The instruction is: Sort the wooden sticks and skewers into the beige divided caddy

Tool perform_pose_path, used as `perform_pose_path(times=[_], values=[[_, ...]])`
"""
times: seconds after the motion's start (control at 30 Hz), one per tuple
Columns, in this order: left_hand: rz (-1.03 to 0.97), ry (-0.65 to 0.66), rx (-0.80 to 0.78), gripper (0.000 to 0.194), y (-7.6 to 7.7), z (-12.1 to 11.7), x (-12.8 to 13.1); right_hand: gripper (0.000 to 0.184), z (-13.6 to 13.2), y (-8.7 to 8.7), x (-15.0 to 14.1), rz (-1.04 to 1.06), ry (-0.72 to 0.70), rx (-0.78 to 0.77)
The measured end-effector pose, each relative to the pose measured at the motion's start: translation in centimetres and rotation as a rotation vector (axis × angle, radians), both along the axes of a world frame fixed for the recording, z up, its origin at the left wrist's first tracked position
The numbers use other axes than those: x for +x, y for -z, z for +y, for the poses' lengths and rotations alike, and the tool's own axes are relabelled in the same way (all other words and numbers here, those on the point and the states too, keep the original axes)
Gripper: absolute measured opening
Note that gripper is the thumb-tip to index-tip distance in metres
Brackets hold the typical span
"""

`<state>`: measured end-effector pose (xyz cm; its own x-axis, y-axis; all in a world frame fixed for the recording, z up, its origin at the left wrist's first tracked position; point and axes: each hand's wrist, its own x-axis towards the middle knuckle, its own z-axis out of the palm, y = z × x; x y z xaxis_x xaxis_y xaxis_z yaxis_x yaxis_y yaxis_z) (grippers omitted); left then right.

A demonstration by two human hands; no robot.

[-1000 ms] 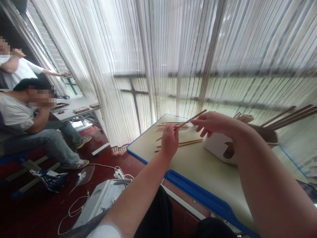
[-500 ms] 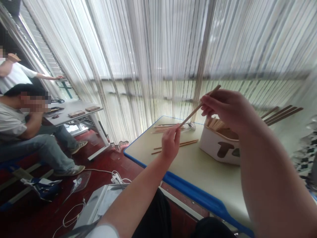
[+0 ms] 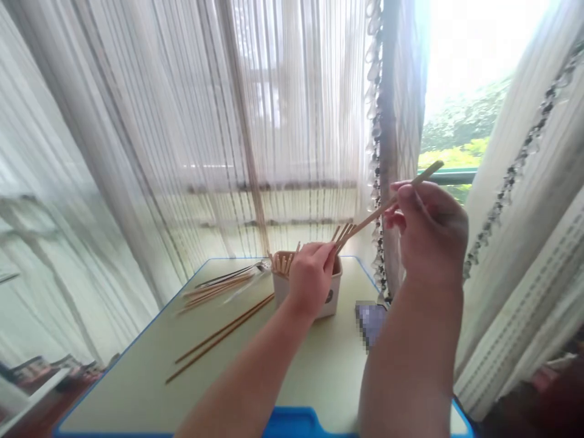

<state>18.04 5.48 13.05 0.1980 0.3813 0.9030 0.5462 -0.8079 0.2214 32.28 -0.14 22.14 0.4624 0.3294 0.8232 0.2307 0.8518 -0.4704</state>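
My right hand [image 3: 429,228] is raised at the right and pinches a light wooden chopstick [image 3: 376,213] near its upper end. The stick slants down to my left hand [image 3: 311,274], whose fingers are closed at its lower end. Behind and below my left hand stands a white box [image 3: 283,291] with a dark print. Pale sticks [image 3: 283,263] fill its left part, and several chopsticks [image 3: 340,230] lean out at its right. My left hand hides the box's middle. Two brown chopsticks [image 3: 223,331] lie side by side on the table, left of the box.
The pale table [image 3: 137,389] has a blue edge. More thin sticks [image 3: 219,291] and a metal slotted spoon [image 3: 263,266] lie at its back left. A blurred-out flat object [image 3: 371,322] is by my right forearm. Curtains [image 3: 182,121] hang behind, with a window gap at right.
My view has swung right, so the people at the left are out of sight. Both hands still hold a chopstick; my left hand is now in front of the box.
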Motion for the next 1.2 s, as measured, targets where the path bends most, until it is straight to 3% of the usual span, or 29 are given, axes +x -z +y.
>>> perform_pose_path(times=[0.13, 0.33, 0.47, 0.63, 0.93, 1.2], values=[[0.166, -0.112, -0.089, 0.024, -0.5, 1.1, 1.7, 0.019, 0.7, 0.7, 1.7, -0.039, 0.081, -0.119], [0.437, -0.321, -0.302, 0.023, -1.9, 2.5, 2.3, 0.024, 2.5, 1.2, 1.7, -0.204, 0.016, -0.247], [0.434, -0.329, -0.333, 0.019, -2.2, 2.9, 2.1, 0.025, 3.7, 1.5, 1.3, -0.258, -0.010, -0.322], [0.454, -0.391, -0.322, 0.024, -1.3, 3.0, 2.1, 0.023, 5.2, 2.1, 1.1, -0.327, -0.022, -0.413], [0.435, -0.439, -0.308, 0.024, -0.7, 3.2, 2.1, 0.025, 6.8, 2.6, 0.5, -0.319, -0.024, -0.418], [0.462, -0.432, -0.293, 0.021, -0.4, 3.4, 2.4, 0.021, 7.4, 2.6, 0.6, -0.383, 0.145, -0.427]])
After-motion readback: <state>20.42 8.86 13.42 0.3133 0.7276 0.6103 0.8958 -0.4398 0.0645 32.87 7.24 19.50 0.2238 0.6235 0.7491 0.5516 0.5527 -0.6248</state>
